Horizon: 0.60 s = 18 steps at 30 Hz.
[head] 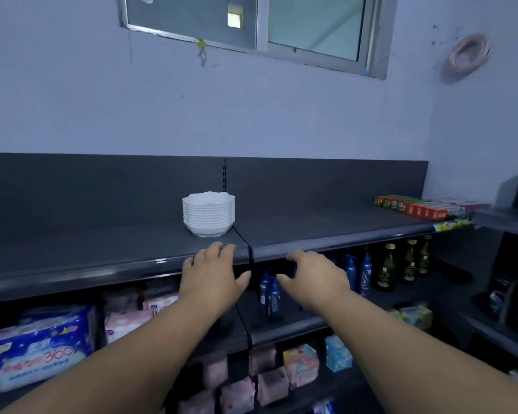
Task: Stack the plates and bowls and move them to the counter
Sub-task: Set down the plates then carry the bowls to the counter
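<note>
A stack of several white scalloped bowls (208, 214) stands on the dark grey top shelf (102, 246), near its middle seam. My left hand (213, 273) hovers just in front of the stack at the shelf's front edge, fingers relaxed and holding nothing. My right hand (313, 276) is a little to the right, below the shelf edge, fingers loosely curled and empty. Neither hand touches the bowls. No plates are in view.
Red and green boxes (419, 207) lie at the top shelf's right end. Blue bottles (356, 273) and dark glass bottles (401, 264) fill the lower shelf on the right. Packaged goods (39, 351) sit lower left. A window (251, 28) is above.
</note>
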Available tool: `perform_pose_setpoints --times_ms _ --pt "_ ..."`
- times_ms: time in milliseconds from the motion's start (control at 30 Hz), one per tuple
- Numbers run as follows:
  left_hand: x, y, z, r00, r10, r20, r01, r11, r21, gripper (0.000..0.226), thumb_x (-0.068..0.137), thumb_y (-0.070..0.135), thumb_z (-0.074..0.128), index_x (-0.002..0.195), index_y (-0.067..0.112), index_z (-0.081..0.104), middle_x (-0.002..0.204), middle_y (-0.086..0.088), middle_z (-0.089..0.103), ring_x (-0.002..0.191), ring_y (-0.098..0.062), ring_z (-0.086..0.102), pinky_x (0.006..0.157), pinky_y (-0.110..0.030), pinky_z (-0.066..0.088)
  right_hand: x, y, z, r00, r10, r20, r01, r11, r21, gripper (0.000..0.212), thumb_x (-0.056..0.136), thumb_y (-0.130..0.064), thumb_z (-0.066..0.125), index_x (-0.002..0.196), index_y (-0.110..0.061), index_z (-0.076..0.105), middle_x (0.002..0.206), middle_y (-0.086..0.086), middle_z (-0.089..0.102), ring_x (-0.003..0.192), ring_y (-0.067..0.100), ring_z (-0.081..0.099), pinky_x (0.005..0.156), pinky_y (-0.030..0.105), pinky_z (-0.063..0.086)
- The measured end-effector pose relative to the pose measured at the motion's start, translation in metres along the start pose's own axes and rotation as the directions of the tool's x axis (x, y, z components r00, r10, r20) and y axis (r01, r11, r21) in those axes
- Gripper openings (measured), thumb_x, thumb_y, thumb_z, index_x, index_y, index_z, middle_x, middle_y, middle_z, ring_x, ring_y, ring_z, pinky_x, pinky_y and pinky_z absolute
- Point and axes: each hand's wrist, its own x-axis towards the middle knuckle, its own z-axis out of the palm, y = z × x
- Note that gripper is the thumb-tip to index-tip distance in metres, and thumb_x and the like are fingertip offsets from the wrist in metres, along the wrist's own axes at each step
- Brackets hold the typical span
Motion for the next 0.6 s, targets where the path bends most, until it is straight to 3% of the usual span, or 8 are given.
perform_pose_setpoints --times_ms 300,600 --pt "0.133 -0.062 0.019 0.999 -0.009 -0.047 0.009 1.000 0.010 0.067 0.088 0.059 0.041 0.145 0.026 0.028 0.152 0.003 0.028 0.136 -0.020 0.033 0.109 -0.040 0.028 0.138 -0.052 0.015 0.999 -0.016 -0.045 0.016 1.000 -0.003 0.058 0.092 -0.055 0.049 0.143 -0.031 0.038 0.138 -0.001 0.047 0.120 0.022 0.052 0.087 0.036 0.045" --pt "0.205 -0.108 0.059 0.994 -0.109 -0.027 0.109 0.994 -0.008 0.067 0.088 0.058 0.042 0.146 0.027 0.027 0.154 0.003 0.025 0.138 -0.020 0.030 0.111 -0.040 0.029 0.235 -0.069 0.056 0.999 -0.043 -0.020 0.044 0.998 0.049 0.057 0.090 -0.055 0.050 0.142 -0.032 0.040 0.139 -0.004 0.046 0.123 0.020 0.050 0.090 0.036 0.044"
